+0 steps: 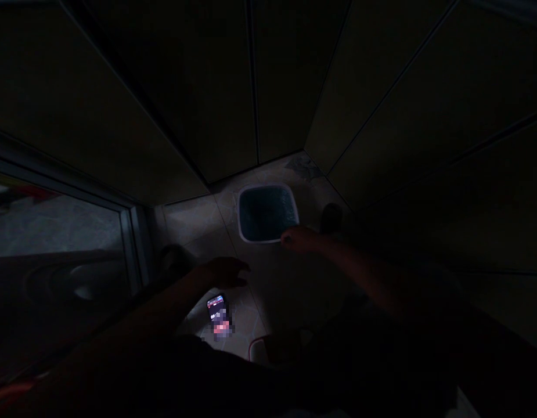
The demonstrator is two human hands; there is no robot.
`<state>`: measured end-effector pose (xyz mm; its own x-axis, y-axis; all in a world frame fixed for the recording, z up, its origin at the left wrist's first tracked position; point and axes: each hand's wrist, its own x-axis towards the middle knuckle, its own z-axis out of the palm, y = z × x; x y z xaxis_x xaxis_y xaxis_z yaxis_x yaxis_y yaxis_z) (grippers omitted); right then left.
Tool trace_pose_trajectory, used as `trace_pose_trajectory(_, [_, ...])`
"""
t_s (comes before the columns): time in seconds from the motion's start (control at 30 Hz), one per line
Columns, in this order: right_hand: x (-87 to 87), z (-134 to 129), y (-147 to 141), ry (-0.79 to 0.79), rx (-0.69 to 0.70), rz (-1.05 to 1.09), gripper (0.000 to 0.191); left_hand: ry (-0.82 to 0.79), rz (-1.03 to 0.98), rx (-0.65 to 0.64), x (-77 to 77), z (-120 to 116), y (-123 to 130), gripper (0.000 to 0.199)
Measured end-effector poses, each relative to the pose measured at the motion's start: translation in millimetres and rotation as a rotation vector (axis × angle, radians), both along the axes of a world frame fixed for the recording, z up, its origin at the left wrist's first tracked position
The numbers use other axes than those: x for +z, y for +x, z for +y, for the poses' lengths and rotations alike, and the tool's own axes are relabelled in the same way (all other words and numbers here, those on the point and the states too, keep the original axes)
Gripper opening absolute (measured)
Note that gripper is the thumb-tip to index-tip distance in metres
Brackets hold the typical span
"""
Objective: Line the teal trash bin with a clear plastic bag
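A pale-rimmed basin with rounded corners stands on the floor; its inside looks dark blue-green, with a few glints along the right. My right hand is closed at the basin's near right corner, fingers curled on the rim. Lower and to the left, my left hand is held over the floor, fingers apart and nothing visible in them. Below that hand a phone lies with its screen lit, part of it blurred out. Deep shadow hides much of both arms.
Dark panelled walls meet behind the basin. Pale tiles cover the floor. At the left is a metal-framed opening. A dark rounded object is right of the basin, and a red-edged object is near my body.
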<state>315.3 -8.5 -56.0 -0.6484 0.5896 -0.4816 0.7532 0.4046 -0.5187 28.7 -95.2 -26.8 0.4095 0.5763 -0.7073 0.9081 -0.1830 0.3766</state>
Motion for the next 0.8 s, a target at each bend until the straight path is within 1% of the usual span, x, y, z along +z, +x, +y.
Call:
trace_pose_trajectory(0.07, [-1.4, 1.6, -0.6, -0.068, -0.003, 0.019, 0.020, -0.062, 0.003, -0.077, 1.6, -2.9, 4.5, 0.056])
trace_pose_trajectory(0.13, [-1.3, 3.6, -1.5, -0.132, -0.007, 0.038, 0.019, -0.065, 0.020, -0.102, 4.5, -3.0, 6.9, 0.061])
trace_pose_trajectory(0.23, [7.5, 8.4, -1.8, -0.171, -0.036, 0.097, 0.016, -0.050, 0.070, -0.153, 9.0, -0.1, 6.6, 0.067])
trace_pose_trajectory(0.27, [13.7, 10.8, -1.4, -0.200, -0.057, 0.105, 0.015, -0.045, 0.080, -0.160, 10.5, 1.1, 5.8, 0.069])
trace_pose_trajectory(0.33, [31.4, 17.7, 0.5, -0.307, -0.119, 0.091, 0.014, -0.025, 0.085, -0.144, 13.1, 3.6, 4.0, 0.075])
trace_pose_trajectory(0.43, [66.4, 33.8, 5.2, -0.473, -0.234, 0.110, 0.013, 0.038, 0.077, -0.104, 14.8, 7.2, 2.2, 0.083])
trace_pose_trajectory(0.5, [89.9, 48.0, 8.5, -0.505, -0.295, 0.189, 0.012, 0.082, 0.107, -0.111, 13.1, 9.5, 1.6, 0.086])
trace_pose_trajectory(0.57, [108.5, 64.3, 10.7, -0.468, -0.348, 0.302, 0.013, 0.102, 0.162, -0.140, 8.9, 11.6, 0.8, 0.087])
trace_pose_trajectory(0.63, [119.7, 81.3, 11.3, -0.361, -0.431, 0.427, 0.015, 0.110, 0.212, -0.163, 4.0, 13.2, -0.8, 0.087])
trace_pose_trajectory(0.7, [123.0, 97.4, 10.6, -0.200, -0.537, 0.536, 0.019, 0.118, 0.237, -0.171, 0.3, 14.2, -3.0, 0.087])
trace_pose_trajectory(0.8, [117.3, 117.2, 8.8, 0.064, -0.630, 0.617, 0.026, 0.116, 0.231, -0.170, -0.5, 15.2, -5.9, 0.084])
